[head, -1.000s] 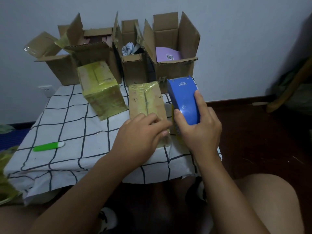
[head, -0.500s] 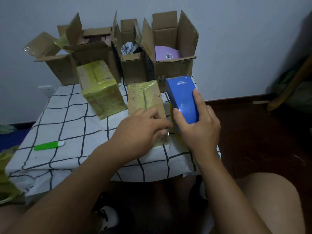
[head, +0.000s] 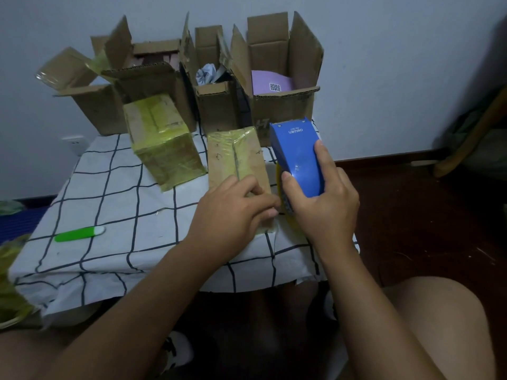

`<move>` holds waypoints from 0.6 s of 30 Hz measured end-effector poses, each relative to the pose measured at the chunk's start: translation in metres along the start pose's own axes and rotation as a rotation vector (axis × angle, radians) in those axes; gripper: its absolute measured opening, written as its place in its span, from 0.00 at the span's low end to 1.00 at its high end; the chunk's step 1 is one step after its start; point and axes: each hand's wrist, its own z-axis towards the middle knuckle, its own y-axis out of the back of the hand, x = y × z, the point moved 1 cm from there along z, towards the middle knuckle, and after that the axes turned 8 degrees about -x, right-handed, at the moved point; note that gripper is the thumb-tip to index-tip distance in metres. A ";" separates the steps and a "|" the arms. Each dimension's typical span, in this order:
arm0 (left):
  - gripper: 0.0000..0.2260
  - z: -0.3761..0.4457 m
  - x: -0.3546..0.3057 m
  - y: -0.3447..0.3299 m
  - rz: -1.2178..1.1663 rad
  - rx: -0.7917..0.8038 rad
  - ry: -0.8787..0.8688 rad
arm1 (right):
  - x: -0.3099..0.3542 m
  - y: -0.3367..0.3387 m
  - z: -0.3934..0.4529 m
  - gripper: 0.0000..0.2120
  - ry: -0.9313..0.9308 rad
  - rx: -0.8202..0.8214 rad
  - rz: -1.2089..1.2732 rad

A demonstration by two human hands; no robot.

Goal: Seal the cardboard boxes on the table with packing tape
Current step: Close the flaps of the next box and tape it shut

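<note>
A small closed cardboard box (head: pixel 236 157), wrapped in yellowish tape, lies on the checked tablecloth (head: pixel 115 204) in front of me. My left hand (head: pixel 233 215) rests on the box's near end with curled fingers that reach toward the tape at the dispenser. My right hand (head: pixel 323 198) grips a blue tape dispenser (head: pixel 295 154) just right of the box, its yellow tape roll showing below. A second taped box (head: pixel 162 141) stands to the left.
Three open cardboard boxes (head: pixel 282 78) stand along the wall at the table's back, with a purple item and crumpled paper inside. A green marker-like tool (head: pixel 79 233) lies at the left front. Crumpled yellow tape sits at the far left edge. My knees are below the table.
My left hand has slid right along the box's near end toward the dispenser. The right hand and the dispenser have barely moved.
</note>
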 end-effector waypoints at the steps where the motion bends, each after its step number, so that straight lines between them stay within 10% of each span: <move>1: 0.11 -0.002 0.001 -0.003 0.013 -0.035 -0.033 | 0.000 0.000 0.000 0.35 -0.002 0.006 0.000; 18: 0.09 -0.004 -0.020 -0.021 0.106 -0.300 0.148 | 0.000 0.002 -0.001 0.36 -0.019 0.006 0.009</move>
